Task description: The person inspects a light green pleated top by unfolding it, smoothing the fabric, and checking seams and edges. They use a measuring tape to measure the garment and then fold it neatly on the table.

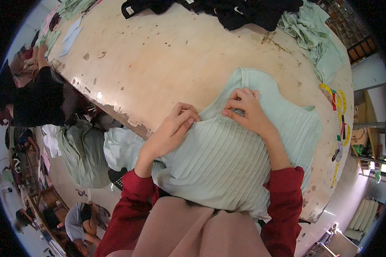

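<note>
A pale mint-green pleated garment (225, 154) lies across the near side of the wooden table (154, 64) and hangs over its near edge. At the left end of the garment's neckline, my left hand (177, 128) pinches the fabric edge between thumb and fingers. My right hand (244, 109) rests on the cloth by the neckline's other side, fingers curled; whether it grips a fold there is unclear. The garment's upper part spreads beyond and to the right of that hand. Both my sleeves are dark red.
Black garments (244, 14) lie along the far edge, with crumpled mint cloth (318, 41) beside them. A yellow tape measure (342, 102) lies at the right edge. Pale blue pieces (70, 35) lie far left. A person in black (38, 96) is at the table's left side.
</note>
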{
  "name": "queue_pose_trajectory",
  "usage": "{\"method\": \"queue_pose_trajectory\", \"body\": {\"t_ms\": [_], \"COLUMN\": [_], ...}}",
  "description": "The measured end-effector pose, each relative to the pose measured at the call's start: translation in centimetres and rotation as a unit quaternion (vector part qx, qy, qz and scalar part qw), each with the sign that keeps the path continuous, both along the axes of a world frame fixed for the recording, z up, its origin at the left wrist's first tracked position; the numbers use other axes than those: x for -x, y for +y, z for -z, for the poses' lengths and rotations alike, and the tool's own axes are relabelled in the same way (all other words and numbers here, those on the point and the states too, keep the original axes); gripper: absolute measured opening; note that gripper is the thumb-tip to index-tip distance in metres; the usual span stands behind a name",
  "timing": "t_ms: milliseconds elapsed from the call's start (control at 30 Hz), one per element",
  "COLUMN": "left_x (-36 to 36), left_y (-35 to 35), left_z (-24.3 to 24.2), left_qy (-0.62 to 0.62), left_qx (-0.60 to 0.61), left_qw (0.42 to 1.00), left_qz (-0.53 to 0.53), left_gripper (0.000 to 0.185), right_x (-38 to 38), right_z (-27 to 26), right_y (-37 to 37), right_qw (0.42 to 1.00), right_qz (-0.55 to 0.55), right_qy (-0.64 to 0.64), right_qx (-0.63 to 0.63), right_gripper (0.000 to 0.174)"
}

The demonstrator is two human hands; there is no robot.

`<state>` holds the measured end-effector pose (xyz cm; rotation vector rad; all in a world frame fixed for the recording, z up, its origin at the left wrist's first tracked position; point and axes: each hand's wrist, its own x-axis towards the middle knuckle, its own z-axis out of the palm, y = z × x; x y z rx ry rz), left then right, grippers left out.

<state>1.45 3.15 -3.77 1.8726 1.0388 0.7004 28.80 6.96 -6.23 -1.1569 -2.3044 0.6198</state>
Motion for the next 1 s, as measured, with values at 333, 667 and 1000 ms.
{"method": "queue_pose_trajectory", "body": {"t_ms": [333, 667, 1000], "left_x": [-0.4, -5.9, -3.3], "left_y": [-0.8, -2.1, -0.9], "left_z": [-1.6, -2.3, 0.1], "left_qy": [0.055, 0.244, 0.273], "left_qx": [0.204, -0.293, -0.242], "left_qw": [0.976, 0.923, 0.931], "left_qz": [-0.058, -0.044, -0.027], "left_gripper": [0.019, 0.05, 0.021], "right_x": [1.1, -7.3, -16.5], "right_z": [-0.8, -4.4, -1.8], "right_y": [0.6, -7.8, -16.1], "right_qw": [1.0, 0.915, 0.861], "right_qz": [0.006, 0.242, 0.502], "right_qy": [-0.009, 0.322, -0.054], "right_qx": [-0.007, 0.033, -0.054], "right_gripper": [0.021, 0.022, 0.041]}}
